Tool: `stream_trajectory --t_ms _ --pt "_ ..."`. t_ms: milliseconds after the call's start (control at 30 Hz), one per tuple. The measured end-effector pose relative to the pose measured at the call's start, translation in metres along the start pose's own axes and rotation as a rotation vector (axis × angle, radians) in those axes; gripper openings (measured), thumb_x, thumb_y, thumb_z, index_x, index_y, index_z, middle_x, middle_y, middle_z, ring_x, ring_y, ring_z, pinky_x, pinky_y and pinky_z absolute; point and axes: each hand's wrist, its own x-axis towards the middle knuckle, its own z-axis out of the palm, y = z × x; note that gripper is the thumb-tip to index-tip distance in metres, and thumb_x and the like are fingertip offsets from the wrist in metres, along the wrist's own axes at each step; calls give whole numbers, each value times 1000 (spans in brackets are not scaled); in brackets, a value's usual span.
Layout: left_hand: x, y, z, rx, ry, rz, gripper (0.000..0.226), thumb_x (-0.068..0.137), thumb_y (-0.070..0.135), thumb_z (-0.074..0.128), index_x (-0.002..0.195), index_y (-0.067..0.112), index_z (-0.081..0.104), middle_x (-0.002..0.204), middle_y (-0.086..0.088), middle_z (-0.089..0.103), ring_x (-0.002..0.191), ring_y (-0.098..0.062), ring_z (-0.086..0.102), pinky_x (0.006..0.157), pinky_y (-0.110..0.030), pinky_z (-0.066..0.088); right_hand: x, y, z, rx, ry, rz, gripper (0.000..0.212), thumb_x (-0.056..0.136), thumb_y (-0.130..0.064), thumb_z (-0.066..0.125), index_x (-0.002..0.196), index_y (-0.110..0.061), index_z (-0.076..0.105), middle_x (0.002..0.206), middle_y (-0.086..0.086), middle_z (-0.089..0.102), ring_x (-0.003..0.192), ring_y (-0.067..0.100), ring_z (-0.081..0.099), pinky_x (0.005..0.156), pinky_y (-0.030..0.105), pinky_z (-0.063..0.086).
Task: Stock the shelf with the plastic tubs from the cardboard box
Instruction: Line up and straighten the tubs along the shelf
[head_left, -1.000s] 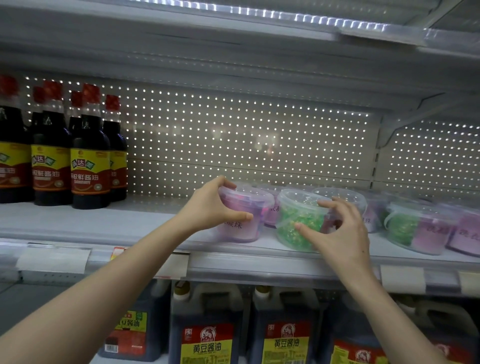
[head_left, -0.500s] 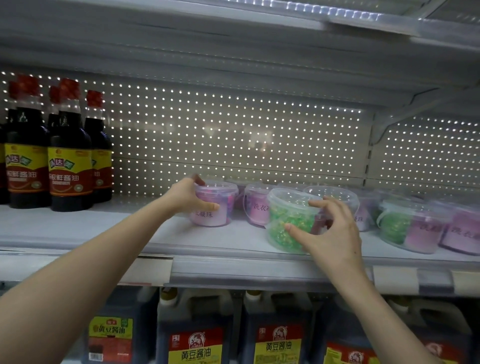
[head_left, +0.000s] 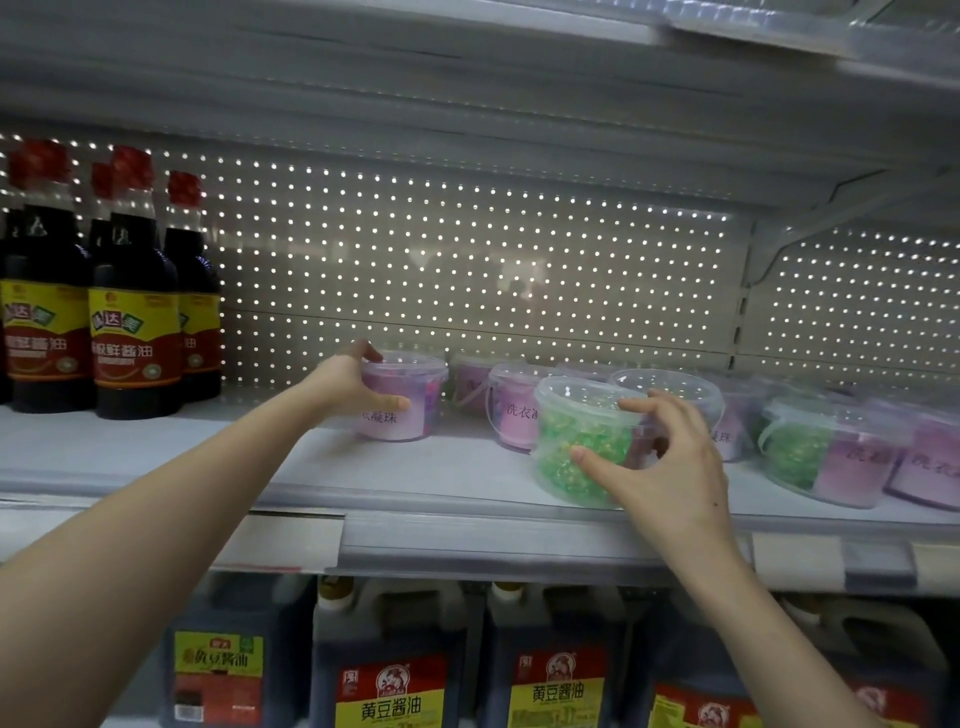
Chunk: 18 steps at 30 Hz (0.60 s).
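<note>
A clear lidded tub of pink beads (head_left: 410, 395) stands on the white shelf (head_left: 260, 467), left of the other tubs. My left hand (head_left: 348, 384) grips its left side, thumb at the front and fingers behind the lid. A tub of green beads (head_left: 576, 441) stands near the shelf's front edge. My right hand (head_left: 660, 457) holds its right side, thumb low on the wall and fingers at the rim. More pink tubs (head_left: 514, 410) and a green and pink one (head_left: 815, 452) stand behind and to the right. The cardboard box is out of view.
Dark soy sauce bottles (head_left: 130, 312) with red caps stand at the shelf's left end. Large soy sauce jugs (head_left: 395, 670) fill the shelf below. A perforated back panel (head_left: 467, 270) closes the rear, and the upper shelf (head_left: 467, 62) hangs overhead. Price-tag strips run along the front edge (head_left: 519, 545).
My left hand has carried the pink tub back and to the left, from the shelf's front edge to deeper on the shelf. My right hand has stayed on the green tub.
</note>
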Motion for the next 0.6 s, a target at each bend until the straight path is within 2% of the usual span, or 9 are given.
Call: stream_trajectory --t_ms 133,233,300,400,467,533,600 --pt "1 1 0 -8 -28 -11 67 71 31 81 125 15 44 99 -9 61 87 -26 59 76 -32 48 0 -1 0 14 14 4 54 58 -42 85 105 -34 57 129 -13 45 110 12 53 94 32 44" --pt "-2 4 1 11 -35 11 72 74 30 78 133 14 41 100 -8 59 88 -25 58 79 -30 47 0 1 -3 10 42 3 56 56 -41 85 106 -31 60 125 -16 44 107 11 54 91 30 44" --pt "-8 13 4 73 -13 50 72 75 28 77 135 9 41 106 -10 59 98 -27 57 84 -31 46 -1 1 -5 22 55 4 56 55 -41 85 105 -31 61 124 -13 48 106 13 55 92 32 46" --pt "-15 32 14 144 48 158 79 74 31 77 139 7 38 130 -14 52 121 -30 47 95 -34 41 -3 3 -10 34 66 3 56 53 -41 85 103 -32 61 120 -8 51 103 15 57 91 36 48" --pt "-21 48 23 113 42 264 79 75 31 76 140 12 37 134 -12 48 125 -26 43 94 -28 36 -5 5 -13 32 63 4 56 53 -43 84 103 -32 61 119 -11 50 101 16 58 91 37 49" --pt "-25 65 34 90 -7 376 71 78 31 73 139 16 40 126 -9 51 116 -22 47 82 -22 32 -6 7 -17 31 65 2 56 53 -42 84 102 -34 60 120 -17 46 101 17 59 91 37 49" --pt "-27 82 47 96 -49 476 64 81 29 70 138 18 42 125 -6 55 101 -17 48 77 -20 30 -7 9 -21 28 71 -8 55 53 -40 85 101 -34 59 120 -20 43 101 17 58 91 38 49"
